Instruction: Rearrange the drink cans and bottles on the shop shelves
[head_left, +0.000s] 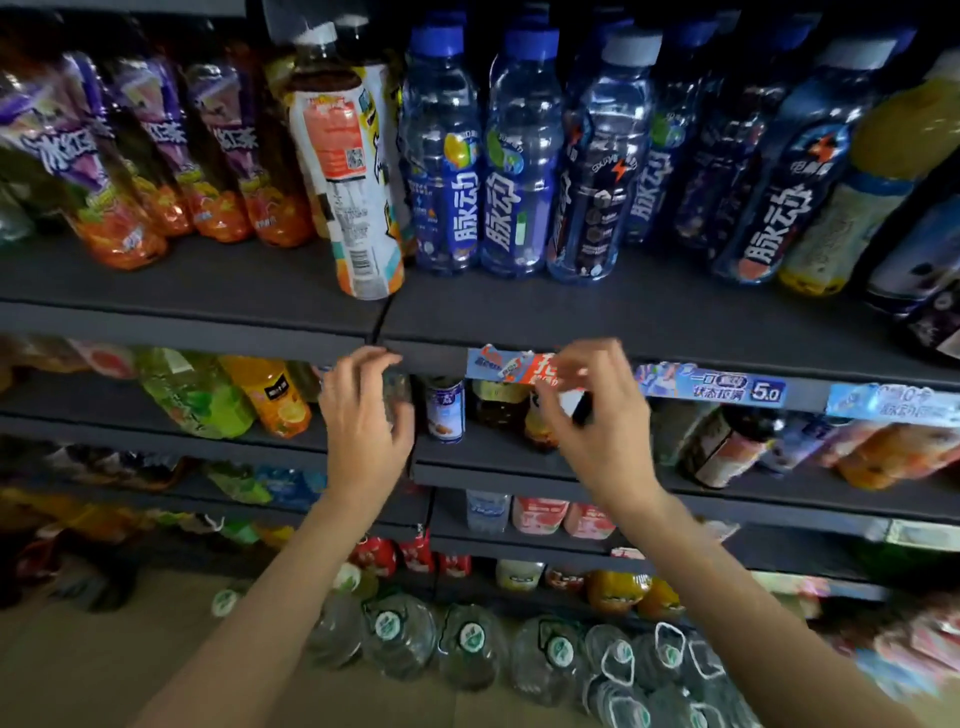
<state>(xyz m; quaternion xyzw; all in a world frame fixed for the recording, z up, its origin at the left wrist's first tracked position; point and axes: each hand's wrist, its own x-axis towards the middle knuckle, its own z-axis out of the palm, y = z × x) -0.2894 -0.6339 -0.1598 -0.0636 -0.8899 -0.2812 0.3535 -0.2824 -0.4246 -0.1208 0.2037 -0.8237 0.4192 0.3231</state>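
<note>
My left hand (363, 415) is at the second shelf (498, 452), its fingers and thumb curled round a small dark can (399, 392) just under the upper shelf's front edge. My right hand (592, 415) is held beside it with curled fingers. A white and dark thing (577, 405) shows between its thumb and fingers, and blur hides whether it is held. A blue and white can (445, 410) stands between the hands. A dark bottle with an orange label (537, 421) stands behind the right thumb.
The upper shelf (623, 312) carries purple-labelled tea bottles (218, 156), one white-labelled tea bottle (353, 171) near the front, and blue drink bottles (519, 156). Price strips (711, 387) line its edge. Large water jugs (467, 644) sit on the floor.
</note>
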